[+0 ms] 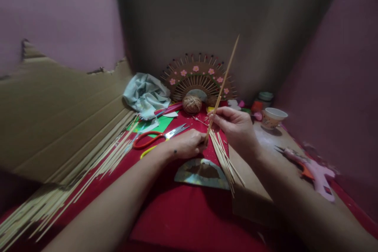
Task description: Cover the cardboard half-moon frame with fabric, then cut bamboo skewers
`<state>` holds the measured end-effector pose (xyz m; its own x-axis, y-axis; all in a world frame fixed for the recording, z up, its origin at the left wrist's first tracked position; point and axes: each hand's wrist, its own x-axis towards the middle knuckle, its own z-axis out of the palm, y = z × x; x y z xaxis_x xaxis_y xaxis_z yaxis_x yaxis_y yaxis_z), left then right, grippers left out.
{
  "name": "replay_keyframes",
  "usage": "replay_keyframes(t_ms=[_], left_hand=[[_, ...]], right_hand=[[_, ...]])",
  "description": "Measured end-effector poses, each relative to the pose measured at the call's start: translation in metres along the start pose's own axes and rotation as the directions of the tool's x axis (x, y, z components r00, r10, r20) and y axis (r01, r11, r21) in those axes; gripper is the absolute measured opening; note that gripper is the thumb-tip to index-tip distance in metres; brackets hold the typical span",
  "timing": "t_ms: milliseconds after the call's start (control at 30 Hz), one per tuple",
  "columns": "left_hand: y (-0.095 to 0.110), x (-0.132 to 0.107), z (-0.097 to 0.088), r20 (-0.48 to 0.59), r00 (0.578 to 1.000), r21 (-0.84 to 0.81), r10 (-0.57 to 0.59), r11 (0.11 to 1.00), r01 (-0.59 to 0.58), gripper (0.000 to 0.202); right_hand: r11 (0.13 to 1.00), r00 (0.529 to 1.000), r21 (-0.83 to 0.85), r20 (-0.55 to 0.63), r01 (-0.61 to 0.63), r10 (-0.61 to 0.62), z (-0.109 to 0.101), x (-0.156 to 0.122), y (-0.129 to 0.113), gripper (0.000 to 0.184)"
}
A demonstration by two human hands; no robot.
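Observation:
Between my hands, thin wooden sticks (226, 73) point up and to the right, tapering to one tip; I cannot tell how many there are. My left hand (193, 143) is closed around their lower end. Higher up, my right hand (233, 124) pinches the sticks between thumb and fingers. Below my left hand lies a half-round patterned piece (217, 177) with a brown middle. Loose bamboo sticks (222, 153) rest beneath my hands, beside that piece. Red-handled scissors (149, 139) lie left of my left hand, blades partly open.
A decorated stick fan (195, 69) stands at the back behind a twine ball (191, 104). Crumpled cloth (147, 92) and many sticks (65, 201) lie left, along cardboard (67, 114). A paper cup (273, 118) and a pink glue gun (320, 173) are at right.

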<state>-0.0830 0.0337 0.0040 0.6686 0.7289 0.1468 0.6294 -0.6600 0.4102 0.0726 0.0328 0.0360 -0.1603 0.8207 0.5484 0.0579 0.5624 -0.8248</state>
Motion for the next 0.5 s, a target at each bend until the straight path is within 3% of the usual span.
replay_keyframes(t_ms=[300, 500], left_hand=[[-0.0022, 0.0006, 0.0049, 0.037, 0.997, -0.132, -0.063, 0.989, 0.067, 0.006], [-0.0011, -0.0001, 0.0056, 0.056, 0.996, -0.166, -0.071, 0.983, 0.079, 0.008]], right_hand=[[0.998, 0.998, 0.021, 0.038, -0.058, 0.057, -0.0012, 0.0003, 0.0010, 0.012], [0.999, 0.999, 0.033, 0.031, -0.020, 0.019, 0.0007, -0.0006, -0.0023, 0.013]])
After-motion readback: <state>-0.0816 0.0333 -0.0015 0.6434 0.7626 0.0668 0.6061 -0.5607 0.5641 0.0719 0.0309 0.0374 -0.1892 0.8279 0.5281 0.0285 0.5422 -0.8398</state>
